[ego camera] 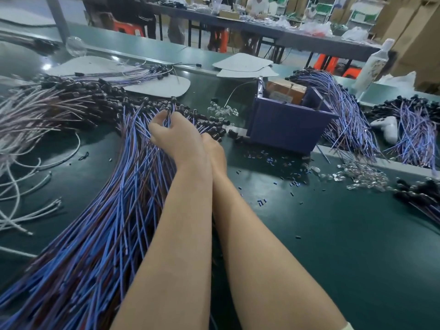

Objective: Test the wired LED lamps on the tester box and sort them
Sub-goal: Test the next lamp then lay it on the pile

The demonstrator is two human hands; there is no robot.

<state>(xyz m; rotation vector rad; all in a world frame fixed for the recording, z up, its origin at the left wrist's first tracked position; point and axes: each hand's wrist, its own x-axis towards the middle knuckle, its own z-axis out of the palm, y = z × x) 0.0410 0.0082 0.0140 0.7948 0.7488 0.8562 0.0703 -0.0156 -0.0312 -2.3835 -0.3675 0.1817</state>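
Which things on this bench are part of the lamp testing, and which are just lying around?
Job: wired lamps, gripped by the left hand; blue tester box; lamp bundles right of it.
Lying about: white controller; bottle; cardboard sheets; loose clear caps.

Green workbench point(333, 246), orange stools point(128, 27), cardboard boxes point(415, 44)

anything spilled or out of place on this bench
Small blue and black bits are strewn over the table in front of the blue box, and clear caps lie loose to its right. A white game controller sits among the wires, odd for lamp testing.
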